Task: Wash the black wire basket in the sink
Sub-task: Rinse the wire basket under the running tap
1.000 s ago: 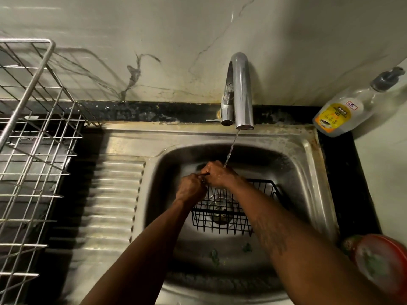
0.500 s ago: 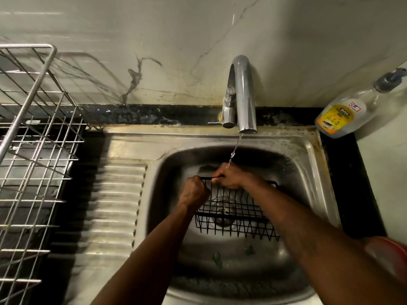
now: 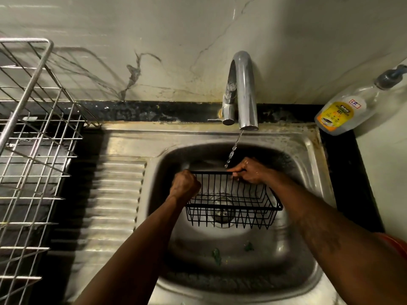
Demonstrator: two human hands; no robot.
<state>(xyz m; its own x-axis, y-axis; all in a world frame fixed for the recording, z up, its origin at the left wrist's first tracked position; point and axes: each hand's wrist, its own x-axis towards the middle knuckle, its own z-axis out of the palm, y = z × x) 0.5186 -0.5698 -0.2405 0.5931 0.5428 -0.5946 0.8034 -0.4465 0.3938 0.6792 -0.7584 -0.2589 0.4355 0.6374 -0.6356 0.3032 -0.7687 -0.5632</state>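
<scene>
The black wire basket (image 3: pixel 233 205) is held over the drain in the steel sink (image 3: pixel 308 194), under a thin stream of water from the chrome tap (image 3: pixel 243 91). My left hand (image 3: pixel 184 186) grips the basket's left end in a fist. My right hand (image 3: pixel 250 171) pinches the far top rim on the right, and the water falls just left of it. The basket's far side is raised and tilted toward me.
A silver wire dish rack (image 3: pixel 33 139) stands at the left beside the ribbed drainboard (image 3: pixel 114 205). A dish soap bottle (image 3: pixel 343 111) leans in the back right corner. Green scraps (image 3: pixel 217 256) lie on the sink floor. Something red (image 3: pixel 396 243) sits at the right edge.
My hands have spread apart along the far rim: the right hand slid to the right, the left hand stays at the left end. The basket's far side now shows more, tilted toward me.
</scene>
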